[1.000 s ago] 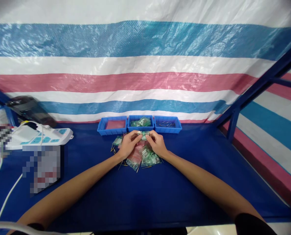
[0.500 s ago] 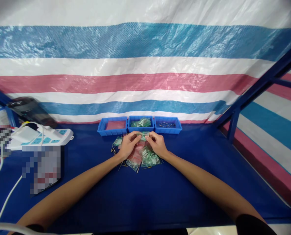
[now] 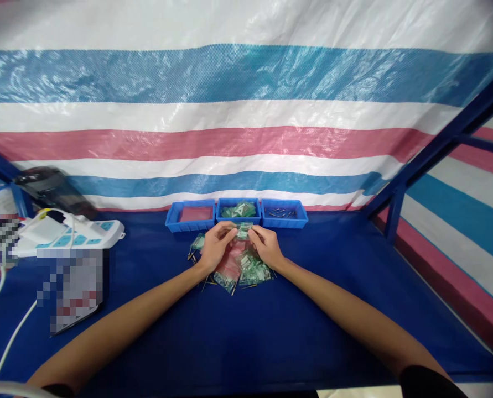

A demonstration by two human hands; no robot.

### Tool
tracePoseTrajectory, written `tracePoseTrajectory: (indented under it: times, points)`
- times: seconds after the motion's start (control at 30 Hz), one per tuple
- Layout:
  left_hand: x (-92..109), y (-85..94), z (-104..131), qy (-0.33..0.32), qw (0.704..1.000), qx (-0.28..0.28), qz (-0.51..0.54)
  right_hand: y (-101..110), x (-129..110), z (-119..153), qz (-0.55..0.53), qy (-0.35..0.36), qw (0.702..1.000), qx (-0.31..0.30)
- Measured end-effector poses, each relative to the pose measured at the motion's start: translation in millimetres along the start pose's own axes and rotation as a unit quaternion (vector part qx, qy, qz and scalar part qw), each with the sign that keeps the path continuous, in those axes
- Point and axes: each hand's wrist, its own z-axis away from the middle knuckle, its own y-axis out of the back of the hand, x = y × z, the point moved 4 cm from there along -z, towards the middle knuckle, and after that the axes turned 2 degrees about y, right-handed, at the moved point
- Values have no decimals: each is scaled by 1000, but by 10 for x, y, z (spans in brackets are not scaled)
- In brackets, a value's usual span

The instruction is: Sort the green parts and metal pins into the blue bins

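Between my two hands a small clear plastic bag [image 3: 243, 230] with green edging is held up over a pile. My left hand [image 3: 216, 247] pinches its left side, and my right hand [image 3: 266, 247] pinches the right side. What is inside the bag is too small to name. Below lie red-tinted bags [image 3: 228, 265] and green-tinted bags [image 3: 255, 268] with small light pieces in them. Loose thin metal bits [image 3: 249, 286], like small drill or screwdriver bits, stick out around the pile; my left hand hides part of it.
Three blue bins stand behind my hands: the left bin [image 3: 190, 225] holds red bags, the middle bin [image 3: 238, 201] green bags, the right bin [image 3: 285, 223] thin metal bits. A white power strip [image 3: 112, 235] with cables and a dark container [image 3: 53, 188] are at left. Blue frame bars [image 3: 399, 190] slope at right.
The small bag now shows more fully between my fingers, spread flatter. My right hand has shifted very slightly right. The pile and bins stay put; the camera view has tilted slightly.
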Motion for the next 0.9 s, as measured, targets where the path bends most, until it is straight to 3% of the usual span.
tracePoseTrajectory:
  times: [0.6,0.9]
  points:
    - [4,-14,10,7,999,-26,-20,32,-54,3,48,70,996,39]
    - [19,-31,24,13,999,-26,-15,16,-3,12,22,32,999,37]
